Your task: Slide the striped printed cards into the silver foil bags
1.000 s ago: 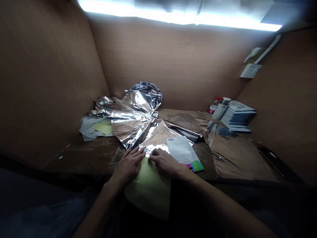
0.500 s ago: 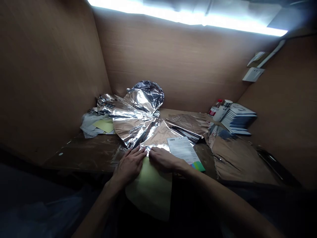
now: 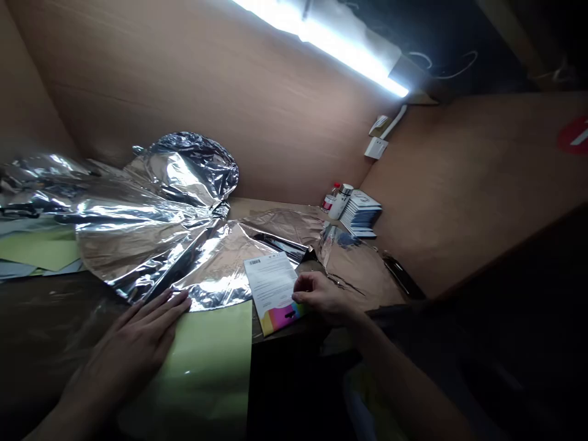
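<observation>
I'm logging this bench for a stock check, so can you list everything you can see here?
foil sheets: several, silver, crumpled, across the table's middle and left
foil sheet: one, coppery with reflection, table's right
green sheet: one, pale green, at the near table edge
green paper: one, pale green, far left
leaflet: one, white with rainbow strip, on the foil's near edge
small bottle: one, red and white, far corner
white bottle: one, silver cap, beside it
booklets: one stack, blue and white, beside the bottles
wall switch: one, white, on the right wall
strip light: one, glowing white, overhead
left hand: one, flat on the green sheet
right hand: one, touching the leaflet's right edge
</observation>
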Motion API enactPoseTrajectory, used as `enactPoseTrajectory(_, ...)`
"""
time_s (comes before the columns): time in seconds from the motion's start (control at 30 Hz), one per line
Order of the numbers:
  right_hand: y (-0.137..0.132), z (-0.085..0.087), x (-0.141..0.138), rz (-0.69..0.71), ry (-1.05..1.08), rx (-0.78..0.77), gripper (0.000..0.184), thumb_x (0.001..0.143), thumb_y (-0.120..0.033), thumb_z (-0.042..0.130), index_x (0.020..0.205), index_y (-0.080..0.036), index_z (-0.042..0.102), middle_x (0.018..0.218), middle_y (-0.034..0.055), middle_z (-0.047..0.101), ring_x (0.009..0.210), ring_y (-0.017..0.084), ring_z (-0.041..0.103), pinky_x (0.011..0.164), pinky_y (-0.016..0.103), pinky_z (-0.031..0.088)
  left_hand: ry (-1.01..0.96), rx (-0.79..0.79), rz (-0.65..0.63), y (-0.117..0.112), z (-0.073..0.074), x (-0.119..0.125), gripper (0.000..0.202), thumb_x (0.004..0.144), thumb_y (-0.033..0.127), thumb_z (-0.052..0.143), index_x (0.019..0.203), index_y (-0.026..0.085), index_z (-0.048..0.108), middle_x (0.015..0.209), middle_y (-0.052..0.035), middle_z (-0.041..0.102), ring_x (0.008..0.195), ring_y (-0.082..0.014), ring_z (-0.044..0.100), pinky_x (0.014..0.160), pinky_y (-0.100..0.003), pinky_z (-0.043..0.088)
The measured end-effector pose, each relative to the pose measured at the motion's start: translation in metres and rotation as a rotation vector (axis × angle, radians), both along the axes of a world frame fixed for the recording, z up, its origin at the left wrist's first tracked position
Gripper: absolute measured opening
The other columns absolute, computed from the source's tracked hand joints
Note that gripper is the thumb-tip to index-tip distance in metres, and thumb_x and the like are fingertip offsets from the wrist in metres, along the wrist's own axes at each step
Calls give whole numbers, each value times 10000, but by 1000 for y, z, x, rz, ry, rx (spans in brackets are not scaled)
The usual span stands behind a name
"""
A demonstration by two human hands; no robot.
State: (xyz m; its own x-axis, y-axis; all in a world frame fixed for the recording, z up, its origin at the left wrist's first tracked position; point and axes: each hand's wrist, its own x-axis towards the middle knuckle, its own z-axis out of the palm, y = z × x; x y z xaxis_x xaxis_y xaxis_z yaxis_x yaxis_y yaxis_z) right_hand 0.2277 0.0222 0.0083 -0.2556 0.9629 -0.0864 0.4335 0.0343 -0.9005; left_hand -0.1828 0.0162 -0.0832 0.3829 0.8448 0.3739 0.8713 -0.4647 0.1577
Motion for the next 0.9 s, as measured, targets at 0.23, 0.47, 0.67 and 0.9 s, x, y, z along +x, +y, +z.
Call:
enactPoseTrajectory(0.23, -7, -2, -15, -129, -681, 228, 272, 830, -444, 797, 894, -201, 695, 868, 67, 749, 803, 230, 678, 670, 294, 401, 60, -105, 31, 2, 7, -3, 563, 960, 421, 390, 1440, 255, 631, 1533, -4, 565, 1465, -331, 482, 1237, -606, 317)
enactPoseTrajectory(0.47, -13, -5, 0, -286, -847, 258, 451, 870, -637, 705, 930, -190, 681, 970, 117, 736, 889, 259, 676, 696, 308, 411, 198, -184, 52, -7, 66, 46, 512, 892, 240, 421, 1297, 213, 734, 1479, -64, 625, 1445, -383, 498, 1163, -654, 403)
enactPoseTrajectory(0.67, -17, -14, -1, -268, -98, 96, 360, 799, -473, 797, 705, -197, 586, 653, -5, 598, 600, 145, 528, 563, 259, 366, 13, 63, -182, -41, 61, 184, 588, 930, 246, 531, 1510, 151, 526, 1538, -130, 569, 1427, -333, 531, 1109, -481, 525)
enactPoseTrajectory(0.9, -61, -1, 31, -339, 320, 259, 472, 833, -531, 799, 1142, -199, 668, 1142, 85, 676, 689, 118, 539, 612, 248, 461, -468, 204, -80, -43, 60, 156, 371, 994, 305, 514, 1310, 262, 703, 1037, -71, 818, 902, -278, 785, 779, -382, 664)
